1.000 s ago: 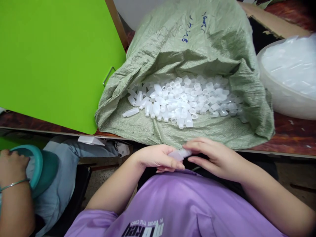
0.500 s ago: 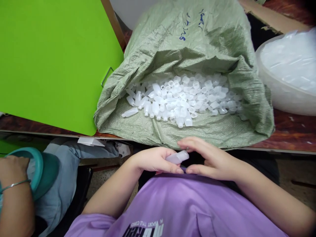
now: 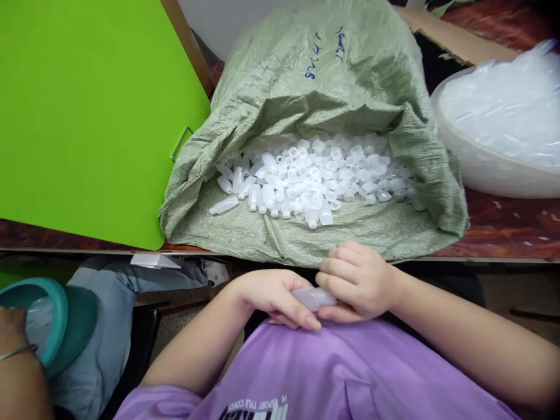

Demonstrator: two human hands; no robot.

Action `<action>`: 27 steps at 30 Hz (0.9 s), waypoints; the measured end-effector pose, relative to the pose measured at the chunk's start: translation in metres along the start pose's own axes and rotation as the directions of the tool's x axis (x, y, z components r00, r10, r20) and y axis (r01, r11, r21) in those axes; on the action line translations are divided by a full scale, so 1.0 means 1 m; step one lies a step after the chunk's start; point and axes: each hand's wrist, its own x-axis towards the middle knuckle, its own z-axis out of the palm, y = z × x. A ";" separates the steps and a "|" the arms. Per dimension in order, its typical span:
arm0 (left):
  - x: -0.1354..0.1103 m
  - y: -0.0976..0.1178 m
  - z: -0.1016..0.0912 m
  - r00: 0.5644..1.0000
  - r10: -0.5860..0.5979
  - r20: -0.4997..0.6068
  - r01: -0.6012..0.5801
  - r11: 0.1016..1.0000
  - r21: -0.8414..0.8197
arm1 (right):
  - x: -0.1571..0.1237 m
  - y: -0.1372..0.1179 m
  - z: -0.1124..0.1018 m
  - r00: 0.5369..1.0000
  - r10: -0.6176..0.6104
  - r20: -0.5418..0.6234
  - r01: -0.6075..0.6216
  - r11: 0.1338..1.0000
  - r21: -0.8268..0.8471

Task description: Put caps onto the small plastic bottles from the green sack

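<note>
A small translucent white plastic bottle [image 3: 313, 298] lies between my two hands, just above my lap and in front of the table edge. My left hand [image 3: 276, 296] grips one end of it, the thumb stretched along its near side. Curled fingers of my right hand [image 3: 356, 281] close over the other end, and they hide that end from sight. Beyond my hands, many similar loose bottles [image 3: 301, 181] spill from the mouth of a green woven sack [image 3: 280, 125], which lies on the table.
A bright green panel [image 3: 96, 116] with a wire handle stands left of the sack. At the right is a translucent tub [image 3: 494, 157] heaped with clear plastic pieces. Lower left, another person's hand [image 3: 12, 328] reaches into a teal bucket [image 3: 81, 318].
My right hand has gone from spread fingers beside the bottle to being closed on its end. The bottle has lowered slightly and lies more level. The camera view has shifted a little.
</note>
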 end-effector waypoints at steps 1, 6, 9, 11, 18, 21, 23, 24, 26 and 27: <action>0.001 0.002 0.000 0.999 -0.018 0.027 0.017 1.000 0.014 | 0.003 0.001 0.001 0.995 -0.096 -0.042 0.095 0.995 -0.020; 0.005 0.006 0.010 0.996 0.019 -0.092 -0.002 0.984 0.176 | 0.020 -0.003 0.011 0.942 -0.135 -0.309 0.160 0.985 0.059; 0.004 0.004 0.024 0.953 0.122 -0.277 -0.030 0.949 0.313 | 0.020 -0.007 0.019 0.965 -0.014 -0.263 0.073 0.974 0.215; 0.004 0.001 0.033 0.911 0.149 -0.384 0.010 0.924 0.382 | 0.017 -0.007 0.025 0.971 0.024 -0.237 0.049 0.954 0.297; 0.011 -0.005 0.033 0.864 0.189 -0.467 0.055 0.885 0.461 | 0.010 0.000 0.031 0.979 -0.040 -0.200 0.085 0.972 0.220; 0.010 -0.008 0.013 0.913 0.155 -0.377 0.044 0.881 0.471 | 0.007 0.012 0.021 0.994 -0.087 -0.063 0.094 0.989 0.114; 0.011 -0.014 -0.002 0.925 0.072 -0.374 0.148 0.836 0.528 | 0.003 0.027 0.011 0.999 0.047 -0.011 -0.047 0.999 0.013; 0.014 -0.018 -0.009 0.919 0.036 -0.393 0.210 0.799 0.563 | -0.001 0.038 0.005 0.984 0.176 -0.016 -0.177 0.982 -0.064; 0.023 -0.029 -0.021 0.890 0.020 -0.455 0.300 0.728 0.617 | -0.010 0.060 -0.006 0.882 0.466 -0.072 -0.468 0.849 -0.245; 0.030 -0.035 -0.025 0.867 0.038 -0.498 0.334 0.696 0.635 | -0.015 0.072 -0.011 0.818 0.569 -0.082 -0.561 0.760 -0.327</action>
